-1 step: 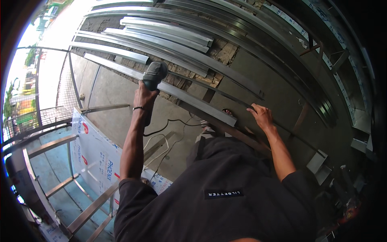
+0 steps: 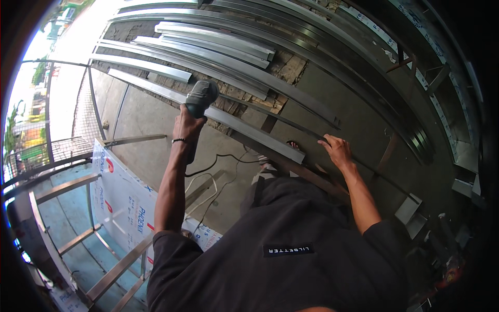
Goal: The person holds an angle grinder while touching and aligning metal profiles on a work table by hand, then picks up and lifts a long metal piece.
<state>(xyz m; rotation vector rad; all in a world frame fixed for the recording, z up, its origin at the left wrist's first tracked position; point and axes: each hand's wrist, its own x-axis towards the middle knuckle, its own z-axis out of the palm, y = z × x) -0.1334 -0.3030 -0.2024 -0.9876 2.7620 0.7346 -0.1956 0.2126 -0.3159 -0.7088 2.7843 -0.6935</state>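
Observation:
My left hand [image 2: 188, 125] is wrapped round the body of a dark corded power tool that looks like an angle grinder [image 2: 201, 99]. The tool's rounded head hangs over a long silver metal profile [image 2: 252, 131]; its working side is hidden beneath it. A long thin dark metal bar [image 2: 280, 117] runs from beside the tool's head toward the lower right. Over that bar my right hand [image 2: 339, 151] is closed, thumb and fingers pinching it. A dark cord [image 2: 213, 162] trails on the floor below the tool.
Several long silver metal profiles [image 2: 218, 44] lie side by side ahead, some on boards. At the lower left stands a metal frame [image 2: 117, 273] beside a white film-covered panel [image 2: 125, 192]. A sandalled foot [image 2: 293, 144] shows near the profile's end. Short channel pieces [image 2: 409, 209] lie at right.
The power tool and my left hand have shifted very slightly to the right. My right hand stays in place on the bar.

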